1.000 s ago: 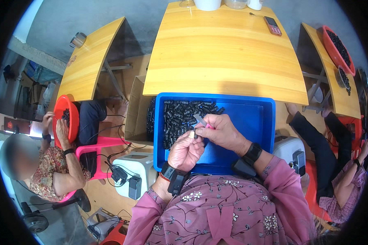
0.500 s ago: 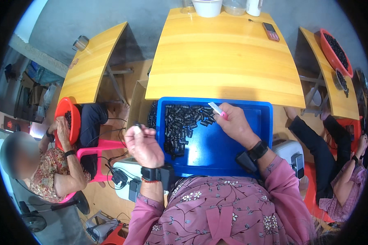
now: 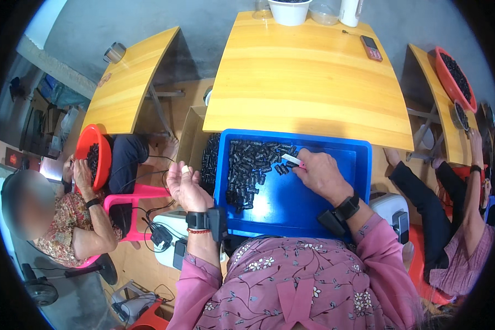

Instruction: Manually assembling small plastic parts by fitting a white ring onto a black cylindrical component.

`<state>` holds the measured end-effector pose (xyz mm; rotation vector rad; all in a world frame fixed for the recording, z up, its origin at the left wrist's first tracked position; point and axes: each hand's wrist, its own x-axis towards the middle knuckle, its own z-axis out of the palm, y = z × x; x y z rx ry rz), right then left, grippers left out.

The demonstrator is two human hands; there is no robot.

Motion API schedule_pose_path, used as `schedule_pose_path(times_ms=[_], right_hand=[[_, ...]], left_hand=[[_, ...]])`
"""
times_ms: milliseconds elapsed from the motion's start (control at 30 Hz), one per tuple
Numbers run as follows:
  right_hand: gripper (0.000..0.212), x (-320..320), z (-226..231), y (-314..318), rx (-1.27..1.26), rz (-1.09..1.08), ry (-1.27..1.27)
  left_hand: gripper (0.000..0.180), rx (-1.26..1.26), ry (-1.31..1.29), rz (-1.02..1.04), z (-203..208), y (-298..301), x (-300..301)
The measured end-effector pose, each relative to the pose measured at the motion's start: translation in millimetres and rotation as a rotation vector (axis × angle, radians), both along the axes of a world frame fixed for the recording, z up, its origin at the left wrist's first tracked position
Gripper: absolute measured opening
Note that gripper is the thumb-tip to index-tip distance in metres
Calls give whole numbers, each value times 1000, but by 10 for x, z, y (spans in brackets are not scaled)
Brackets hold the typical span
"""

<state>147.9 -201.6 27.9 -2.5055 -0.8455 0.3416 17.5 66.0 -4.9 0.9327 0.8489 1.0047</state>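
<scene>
My right hand [image 3: 325, 175] is closed around a small knife [image 3: 293, 160] with a pink handle and a pale blade, held over the blue tray [image 3: 368, 170]. The blade points left toward many short black plastic fittings [image 3: 247, 165] heaped in the tray's left half. Just outside the tray's left side, my left hand [image 3: 188, 188] is turned palm up, its fingers loosely apart and nothing visible in them. Its thumb tip has a pale covering. Beyond this hand, more black pieces [image 3: 210, 159] lie in a cardboard box [image 3: 190, 129], partly hidden by the tray.
A yellow wooden table [image 3: 313, 82] stands beyond the tray, bearing a white tub [image 3: 289, 13] and a phone [image 3: 371, 48]. On the left, a person works over a red basin [image 3: 105, 159]. Another person sits at right near a red basin [image 3: 443, 77]. Cables [image 3: 148, 217] hang at left.
My left hand has opened, and the dark piece at its fingertips is gone. My right hand with the knife has lowered slightly toward the fittings. The person at right has reached toward their table.
</scene>
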Motion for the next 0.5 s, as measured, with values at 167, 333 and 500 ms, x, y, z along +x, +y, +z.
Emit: schedule_pose_path(times_ms=[167, 333, 500], right_hand=[[24, -15, 51, -3, 50, 23, 123], [28, -80, -18, 34, 82, 74, 169], [26, -16, 21, 47, 489, -46, 723]], left_hand=[[28, 361, -62, -203, 331, -530, 90], [20, 105, -30, -695, 259, -931, 60], [20, -39, 172, -924, 211, -968, 55]])
